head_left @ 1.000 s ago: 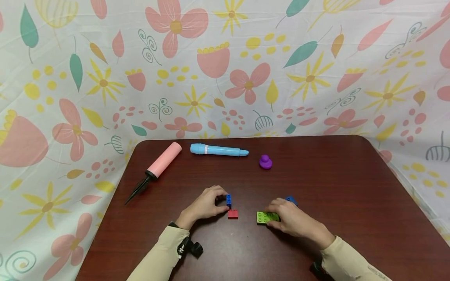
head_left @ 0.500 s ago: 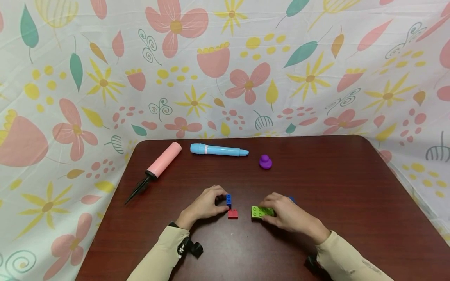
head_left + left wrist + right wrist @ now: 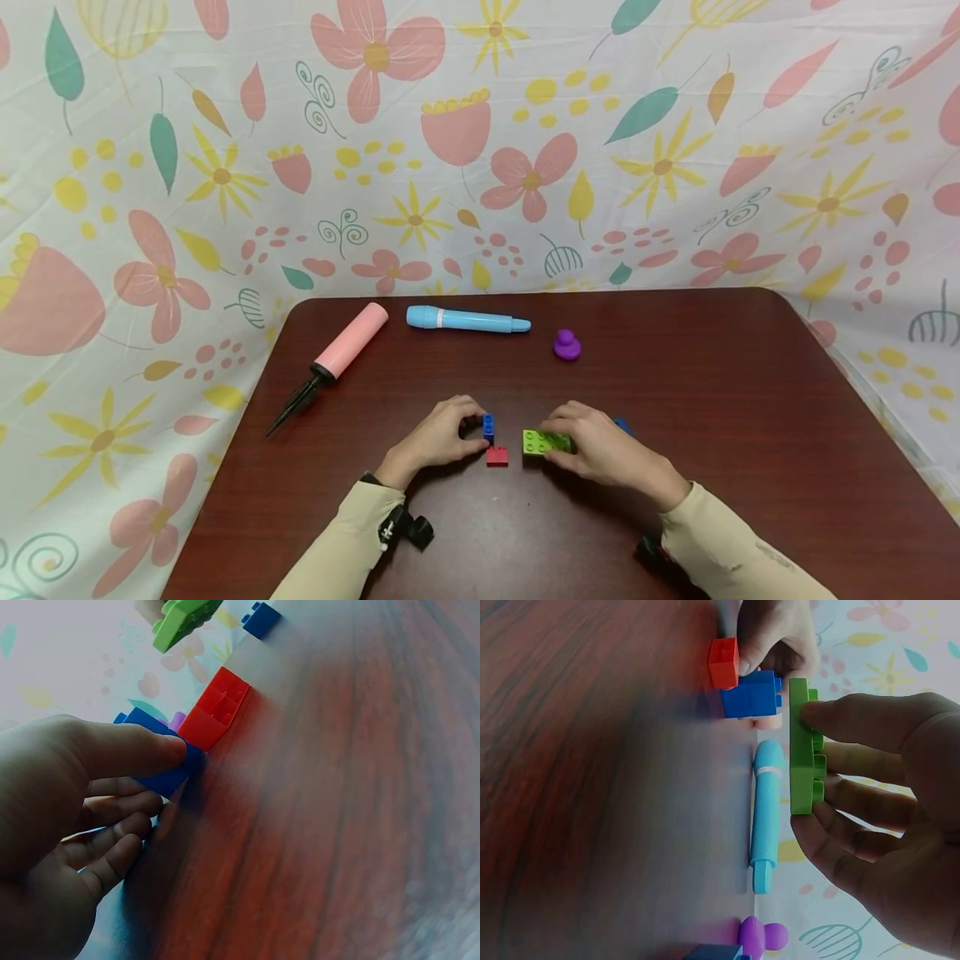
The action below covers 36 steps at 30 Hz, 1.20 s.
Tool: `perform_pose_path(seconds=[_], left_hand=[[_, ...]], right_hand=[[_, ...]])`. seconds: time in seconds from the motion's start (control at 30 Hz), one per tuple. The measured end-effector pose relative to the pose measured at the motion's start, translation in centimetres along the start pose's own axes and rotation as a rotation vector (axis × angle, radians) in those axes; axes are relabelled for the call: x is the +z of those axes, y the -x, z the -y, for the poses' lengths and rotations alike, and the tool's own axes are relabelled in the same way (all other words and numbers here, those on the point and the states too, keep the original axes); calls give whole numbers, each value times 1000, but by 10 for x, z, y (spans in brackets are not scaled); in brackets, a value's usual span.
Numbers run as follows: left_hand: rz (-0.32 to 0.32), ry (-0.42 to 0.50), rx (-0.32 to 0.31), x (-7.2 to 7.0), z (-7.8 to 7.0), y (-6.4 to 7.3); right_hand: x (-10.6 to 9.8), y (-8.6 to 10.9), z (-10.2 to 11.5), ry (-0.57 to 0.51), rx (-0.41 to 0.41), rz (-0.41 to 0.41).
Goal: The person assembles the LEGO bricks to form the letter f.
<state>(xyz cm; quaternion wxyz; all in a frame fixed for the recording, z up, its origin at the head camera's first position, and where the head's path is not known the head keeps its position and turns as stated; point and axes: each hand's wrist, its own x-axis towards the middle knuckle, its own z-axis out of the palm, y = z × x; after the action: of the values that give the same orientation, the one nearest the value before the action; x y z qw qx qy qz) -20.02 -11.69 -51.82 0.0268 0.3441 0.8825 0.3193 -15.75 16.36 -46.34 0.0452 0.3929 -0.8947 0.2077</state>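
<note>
Between the thumb and fingers of my left hand (image 3: 438, 433) is a blue building brick (image 3: 488, 428), standing on the table with its studs up. A red building brick (image 3: 217, 709) lies on its side right beside it, its hollow underside facing the left wrist camera. My right hand (image 3: 600, 446) grips a long green building brick (image 3: 802, 750) by its edges, thumb on one side and fingers on the other. The green brick is raised above the table, its studs upward, to the right of the blue and red ones. Part of its top is hidden by the right hand.
A second blue brick (image 3: 623, 426) lies behind the right hand, mostly hidden. Further back on the brown table (image 3: 712, 358) are a pink hand pump (image 3: 350, 342), a light-blue pen-shaped tube (image 3: 468, 321) and a purple knobbed piece (image 3: 567, 345). A flowered cloth (image 3: 480, 167) hangs behind.
My right hand has carried the green brick leftward and slightly away from me, closer to the blue and red bricks. The left hand and its blue brick have stayed put.
</note>
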Motion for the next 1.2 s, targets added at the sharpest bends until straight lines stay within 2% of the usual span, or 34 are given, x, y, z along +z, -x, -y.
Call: perform_pose_path(seconds=[0.93,1.2], left_hand=[[1,3,4,0,2,-1],[2,3,2,0,3,-2]], right_hand=[[3,-28,12,-52,33,-16],[3,-35,15,-76,13,-20]])
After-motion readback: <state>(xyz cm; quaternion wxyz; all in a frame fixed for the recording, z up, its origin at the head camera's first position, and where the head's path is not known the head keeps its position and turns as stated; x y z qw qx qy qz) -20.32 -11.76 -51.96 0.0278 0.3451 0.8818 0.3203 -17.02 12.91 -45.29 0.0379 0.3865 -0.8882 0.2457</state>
